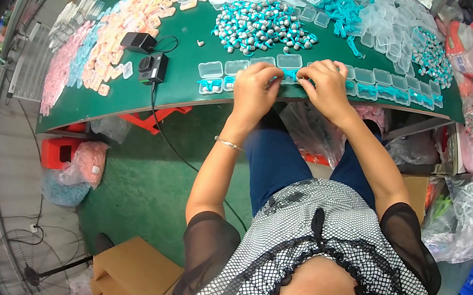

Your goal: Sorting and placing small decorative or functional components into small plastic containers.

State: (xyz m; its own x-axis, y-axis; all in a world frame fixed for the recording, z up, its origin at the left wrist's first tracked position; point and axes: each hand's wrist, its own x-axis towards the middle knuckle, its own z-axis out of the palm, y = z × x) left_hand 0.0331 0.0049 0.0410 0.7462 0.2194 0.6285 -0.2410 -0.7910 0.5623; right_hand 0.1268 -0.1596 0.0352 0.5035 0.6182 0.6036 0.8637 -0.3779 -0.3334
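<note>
A row of small clear plastic boxes with raised lids runs along the near edge of the green table, several with teal cord inside. Both hands are over the middle of this row, at one box whose lid stands up behind it. A bundle of teal cord shows between my fingertips. My left hand is closed in a pinch at the cord's left side. My right hand pinches at its right side, fingers bent. The boxes directly under the hands are partly hidden.
Behind the row lie a heap of small grey-and-teal plug-like pieces, teal cords and clear boxes. Peach cases and a black device with a cable are at left. A cardboard box stands on the floor.
</note>
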